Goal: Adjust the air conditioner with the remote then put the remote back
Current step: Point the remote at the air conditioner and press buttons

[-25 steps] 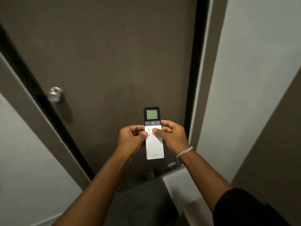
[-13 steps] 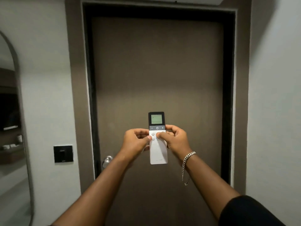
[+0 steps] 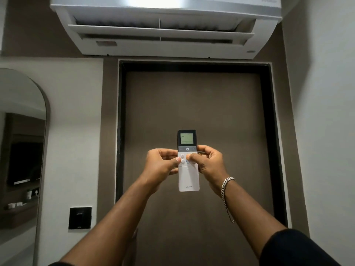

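A white remote (image 3: 188, 178) with a dark top and a lit screen stands upright in front of me, pointing up. My left hand (image 3: 161, 166) grips its left side, thumb resting beside the lower left button. My right hand (image 3: 209, 164) grips the right side, thumb pressed on the upper right round button. A silver bracelet hangs from my right wrist. The white air conditioner (image 3: 165, 29) is mounted high on the wall above the door, its louvre flap open.
A brown door (image 3: 192, 112) in a black frame faces me. At the left, an arched mirror (image 3: 21, 150) hangs on the white wall, with a black switch plate (image 3: 80, 217) beside it. A white wall (image 3: 322, 131) closes in on the right.
My view has tilted upward from the lower door to the door top and the air conditioner. Both hands keep the remote, raised with the view. The right thumb stays on the buttons.
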A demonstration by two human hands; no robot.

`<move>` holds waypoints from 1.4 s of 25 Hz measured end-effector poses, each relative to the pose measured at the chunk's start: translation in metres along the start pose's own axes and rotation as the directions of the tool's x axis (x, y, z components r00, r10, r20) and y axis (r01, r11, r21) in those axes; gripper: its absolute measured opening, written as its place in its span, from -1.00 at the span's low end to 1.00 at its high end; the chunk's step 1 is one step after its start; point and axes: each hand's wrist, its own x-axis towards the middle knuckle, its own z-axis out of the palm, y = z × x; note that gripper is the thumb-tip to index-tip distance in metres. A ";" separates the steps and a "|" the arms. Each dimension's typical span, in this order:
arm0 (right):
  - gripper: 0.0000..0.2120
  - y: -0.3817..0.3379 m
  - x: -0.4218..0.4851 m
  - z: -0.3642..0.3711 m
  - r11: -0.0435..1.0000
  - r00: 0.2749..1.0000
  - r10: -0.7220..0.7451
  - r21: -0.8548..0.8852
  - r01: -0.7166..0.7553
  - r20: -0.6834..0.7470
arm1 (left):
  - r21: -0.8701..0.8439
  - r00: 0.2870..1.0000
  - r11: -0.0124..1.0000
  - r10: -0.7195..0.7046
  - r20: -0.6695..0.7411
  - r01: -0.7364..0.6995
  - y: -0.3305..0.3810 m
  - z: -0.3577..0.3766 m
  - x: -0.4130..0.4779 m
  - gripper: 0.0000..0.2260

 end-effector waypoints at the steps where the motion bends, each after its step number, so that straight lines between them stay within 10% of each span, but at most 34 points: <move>1: -0.76 -0.003 0.002 0.000 1.000 1.000 -0.011 -0.002 0.011 -0.004 | 0.005 1.000 1.000 0.008 -0.001 -0.008 0.002 0.001 0.001 -0.85; 35: -0.84 -0.033 -0.012 -0.004 0.997 0.999 -0.033 0.069 0.033 -0.008 | -0.005 0.998 0.999 0.055 0.012 -0.054 0.032 0.007 -0.014 -0.91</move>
